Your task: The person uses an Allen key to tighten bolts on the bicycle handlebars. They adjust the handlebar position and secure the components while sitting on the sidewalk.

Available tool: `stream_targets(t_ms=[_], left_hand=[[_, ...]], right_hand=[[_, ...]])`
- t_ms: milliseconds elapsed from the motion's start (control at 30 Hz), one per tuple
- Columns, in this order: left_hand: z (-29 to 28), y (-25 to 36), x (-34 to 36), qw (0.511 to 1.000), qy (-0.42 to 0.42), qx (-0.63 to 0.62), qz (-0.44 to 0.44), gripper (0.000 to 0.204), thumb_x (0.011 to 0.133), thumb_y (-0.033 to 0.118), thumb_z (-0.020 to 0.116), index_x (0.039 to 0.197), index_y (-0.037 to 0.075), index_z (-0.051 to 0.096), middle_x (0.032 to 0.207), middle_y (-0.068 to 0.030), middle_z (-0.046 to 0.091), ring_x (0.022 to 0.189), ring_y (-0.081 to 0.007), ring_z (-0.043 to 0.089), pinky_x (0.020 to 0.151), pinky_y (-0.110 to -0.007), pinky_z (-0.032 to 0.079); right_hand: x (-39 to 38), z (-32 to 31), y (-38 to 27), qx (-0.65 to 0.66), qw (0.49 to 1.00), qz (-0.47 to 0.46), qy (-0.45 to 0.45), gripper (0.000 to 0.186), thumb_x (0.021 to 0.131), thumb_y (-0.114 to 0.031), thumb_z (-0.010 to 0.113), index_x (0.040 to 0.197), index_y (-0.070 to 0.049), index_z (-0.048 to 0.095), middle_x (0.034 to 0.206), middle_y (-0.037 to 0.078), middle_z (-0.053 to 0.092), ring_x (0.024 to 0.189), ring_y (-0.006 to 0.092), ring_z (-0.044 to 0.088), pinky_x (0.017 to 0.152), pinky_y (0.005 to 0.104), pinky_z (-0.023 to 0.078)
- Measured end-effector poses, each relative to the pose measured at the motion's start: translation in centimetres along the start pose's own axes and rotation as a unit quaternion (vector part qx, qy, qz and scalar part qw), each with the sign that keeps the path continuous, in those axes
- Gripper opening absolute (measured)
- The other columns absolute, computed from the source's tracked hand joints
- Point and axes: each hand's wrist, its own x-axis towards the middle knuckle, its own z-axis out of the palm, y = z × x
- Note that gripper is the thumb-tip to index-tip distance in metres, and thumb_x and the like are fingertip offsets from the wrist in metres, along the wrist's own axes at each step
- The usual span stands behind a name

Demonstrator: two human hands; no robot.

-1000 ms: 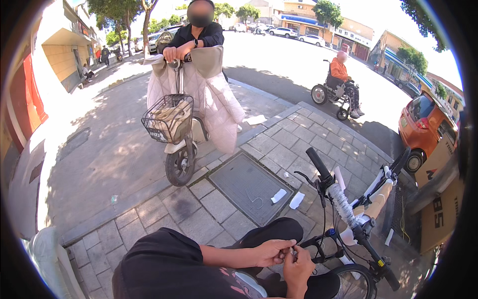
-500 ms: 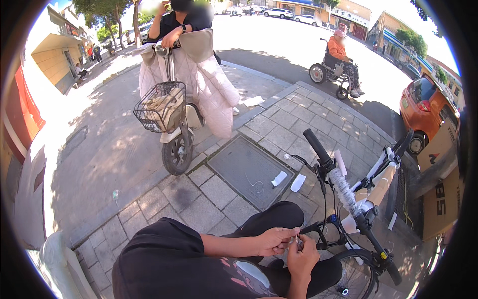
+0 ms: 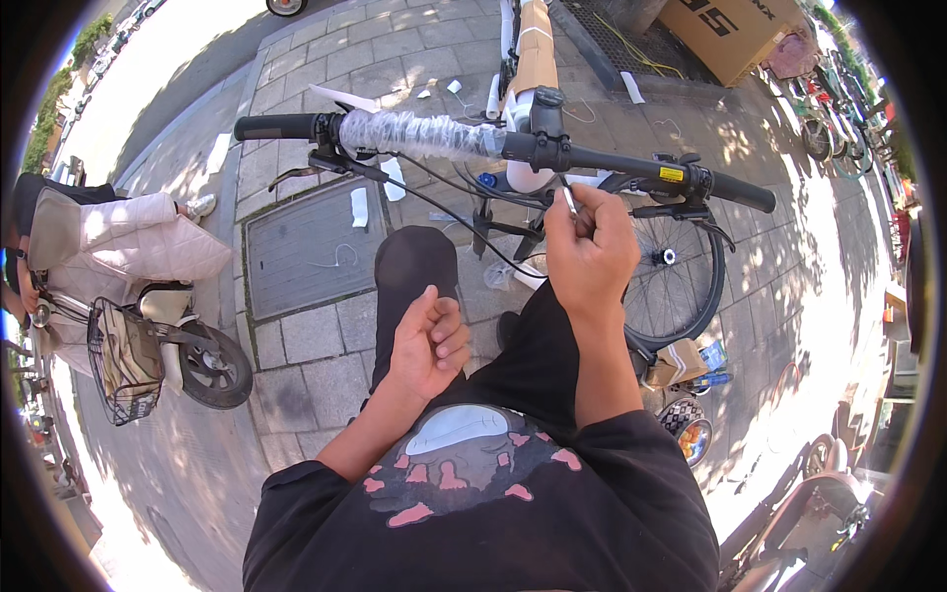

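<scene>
My right hand (image 3: 592, 237) pinches a slim metal tool (image 3: 569, 200) between thumb and fingers. The tool's dark tip points up at the handlebar clamp, just below the black stem (image 3: 547, 123) of a bicycle; whether it touches a bolt I cannot tell. In front of my chest, my left hand (image 3: 429, 340) has its fingers loosely curled in, and anything inside them is hidden. The black handlebar (image 3: 621, 163) stretches across above both hands, its left part wrapped in clear plastic film (image 3: 419, 133). Below its right side stands the spoked front wheel (image 3: 681, 266).
At the left stands a scooter with a wire basket (image 3: 123, 365) and a quilted pink cover (image 3: 148, 232), a person beside it. Paper scraps (image 3: 359, 207) lie on a metal ground cover (image 3: 296, 261). A small cardboard box (image 3: 678, 362) sits by the wheel, a large carton (image 3: 730, 35) farther off.
My hands, together before at a small thing, have parted. The right has risen to the handlebar clamp with the metal tool; the left has drawn back. The view has turned right toward the bicycle.
</scene>
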Motion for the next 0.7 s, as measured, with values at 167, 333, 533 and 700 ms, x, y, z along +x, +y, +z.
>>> stream_targets(t_ms=[167, 333, 533, 700], left_hand=[[-0.3, -0.1, 0.3, 1.000, 0.001, -0.016, -0.009, 0.041, 0.112, 0.046, 0.059, 0.096, 0.011, 0.074, 0.065, 0.0053, 0.037, 0.053, -0.0098, 0.038, 0.042, -0.026, 0.031], [-0.8, 0.1, 0.5, 1.000, -0.003, -0.017, -0.009, 0.042, 0.113, 0.045, 0.059, 0.095, 0.010, 0.074, 0.065, 0.0051, 0.037, 0.053, -0.0100, 0.038, 0.041, -0.026, 0.031], [-0.8, 0.1, 0.8, 1.000, 0.006, -0.022, -0.020, 0.042, 0.113, 0.045, 0.059, 0.095, 0.010, 0.075, 0.065, 0.0046, 0.038, 0.053, -0.0106, 0.040, 0.042, -0.026, 0.032], [-0.5, -0.1, 1.0, 0.999, 0.002, -0.027, -0.021, 0.044, 0.112, 0.046, 0.058, 0.096, 0.009, 0.075, 0.066, 0.0035, 0.042, 0.055, -0.0122, 0.044, 0.044, -0.028, 0.036]], right_hand=[[-0.7, 1.0, 1.4, -0.026, 1.000, 0.010, 0.004, 0.019, 0.086, -0.007, 0.085, 0.101, -0.005, 0.073, 0.083, 0.005, 0.068, 0.060, 0.0190, 0.064, 0.055, 0.0350, 0.050], [-0.8, 1.7, 1.6, -0.050, 0.999, -0.005, 0.014, 0.017, 0.087, -0.009, 0.084, 0.101, -0.004, 0.075, 0.073, 0.003, 0.063, 0.060, 0.0142, 0.056, 0.058, 0.0326, 0.048], [-0.6, 2.5, 1.9, -0.069, 0.997, -0.007, 0.018, 0.016, 0.087, -0.009, 0.085, 0.098, -0.005, 0.075, 0.074, 0.003, 0.064, 0.060, 0.0169, 0.059, 0.058, 0.0348, 0.049], [-0.5, 2.5, 1.5, -0.109, 0.994, -0.022, 0.017, 0.016, 0.087, -0.010, 0.085, 0.097, -0.006, 0.074, 0.075, 0.003, 0.065, 0.061, 0.0203, 0.062, 0.058, 0.0368, 0.050]])
